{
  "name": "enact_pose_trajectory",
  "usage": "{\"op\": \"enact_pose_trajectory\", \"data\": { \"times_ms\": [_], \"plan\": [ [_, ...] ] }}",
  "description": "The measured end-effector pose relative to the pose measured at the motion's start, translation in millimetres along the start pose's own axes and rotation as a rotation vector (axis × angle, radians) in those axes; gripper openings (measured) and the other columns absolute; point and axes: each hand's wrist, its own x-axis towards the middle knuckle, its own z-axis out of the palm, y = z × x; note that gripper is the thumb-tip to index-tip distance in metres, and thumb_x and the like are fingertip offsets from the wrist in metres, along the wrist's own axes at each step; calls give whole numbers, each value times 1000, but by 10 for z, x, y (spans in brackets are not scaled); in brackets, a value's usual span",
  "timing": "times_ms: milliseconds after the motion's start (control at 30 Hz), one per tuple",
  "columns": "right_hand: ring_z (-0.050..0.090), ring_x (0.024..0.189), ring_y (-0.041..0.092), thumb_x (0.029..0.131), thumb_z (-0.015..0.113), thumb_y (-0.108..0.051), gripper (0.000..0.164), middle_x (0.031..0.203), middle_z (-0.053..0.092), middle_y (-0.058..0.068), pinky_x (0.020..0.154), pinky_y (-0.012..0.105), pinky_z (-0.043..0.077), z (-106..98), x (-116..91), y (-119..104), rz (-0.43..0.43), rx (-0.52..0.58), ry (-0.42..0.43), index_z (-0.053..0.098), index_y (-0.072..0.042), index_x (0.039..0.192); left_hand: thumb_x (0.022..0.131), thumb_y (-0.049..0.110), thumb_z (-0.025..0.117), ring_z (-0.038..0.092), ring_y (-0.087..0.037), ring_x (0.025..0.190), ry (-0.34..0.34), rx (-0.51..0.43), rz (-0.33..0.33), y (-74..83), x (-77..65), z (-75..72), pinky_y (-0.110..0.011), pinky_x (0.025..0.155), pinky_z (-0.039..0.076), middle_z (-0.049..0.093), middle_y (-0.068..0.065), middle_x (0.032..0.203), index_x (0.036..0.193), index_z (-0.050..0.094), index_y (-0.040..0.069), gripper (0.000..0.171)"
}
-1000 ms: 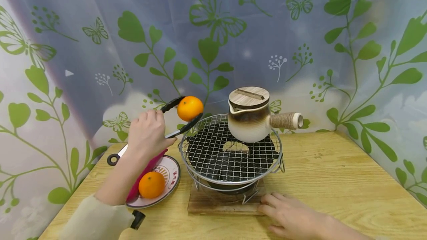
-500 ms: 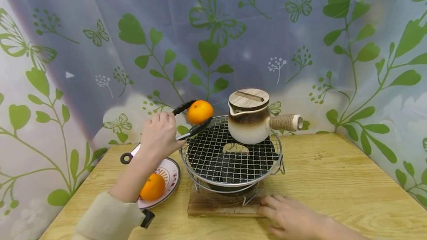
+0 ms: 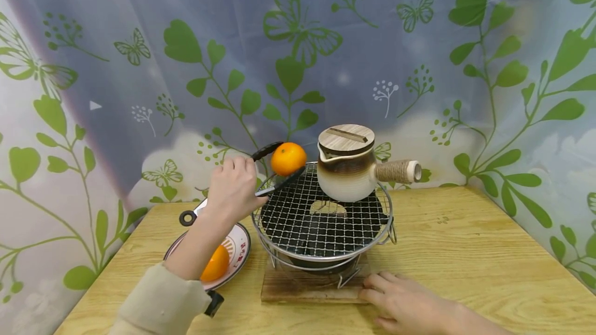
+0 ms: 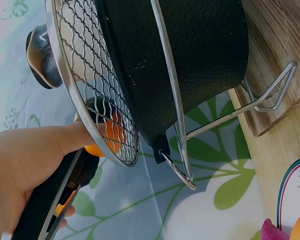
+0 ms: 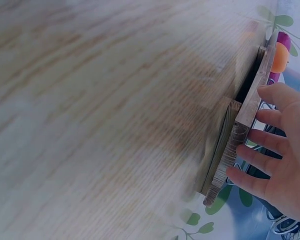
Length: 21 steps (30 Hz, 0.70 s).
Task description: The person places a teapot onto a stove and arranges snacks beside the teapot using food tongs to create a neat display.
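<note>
Behind the left hand sits a pale beige sleeve — loose, wide-cuffed — with a small black piece beside it.

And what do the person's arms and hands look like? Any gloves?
No gloves: the left hand and the right hand are both bare, and no rings show. The left sleeve is pale beige, with a wide cuff ending on the forearm. A small black piece sticks out beside the cuff; I can't tell what it is. No sleeve clearly shows on the right arm.
</note>
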Motion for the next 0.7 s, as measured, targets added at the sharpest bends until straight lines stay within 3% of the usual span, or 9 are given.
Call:
{"op": "enact_pose_trajectory", "data": {
  "times_ms": [700],
  "plan": [
    [54,96,17,81,67,-37,43,112,53,3,76,35,51,-16,0,-7,7,14,-4,59,-14,116,66,61,71,53,-35,91,-25,40,33,91,30,-27,-42,70,48,56,-24,110,122,51,-10,92]
  ]
}}
